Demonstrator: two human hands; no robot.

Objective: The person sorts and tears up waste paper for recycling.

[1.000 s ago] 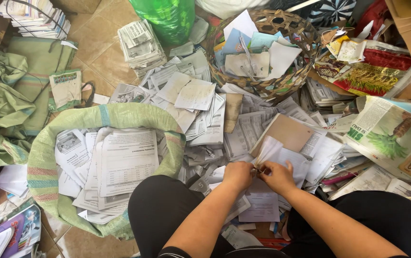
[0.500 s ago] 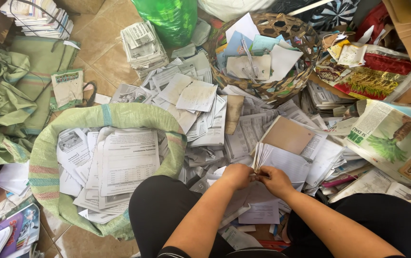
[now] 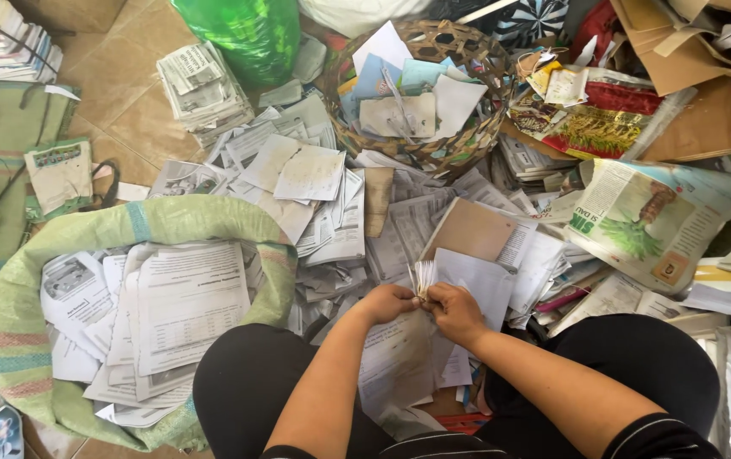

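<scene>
Right between my two hands sits a thin sheaf of white paper sheets (image 3: 424, 278), held upright with its edges fanned toward the top of the view; its long axis runs away from me, toward the wicker basket (image 3: 467, 144). My left hand (image 3: 388, 303) is pinched on its near-left edge, my right hand (image 3: 455, 310) is clenched on the right edge, so both grips are closed on the sheaf, touching it equally. Just beyond the grips lies a brown card sheet (image 3: 472, 229) on loose papers. Well off to the left stands a green woven sack (image 3: 140, 223) stuffed with printed pages.
</scene>
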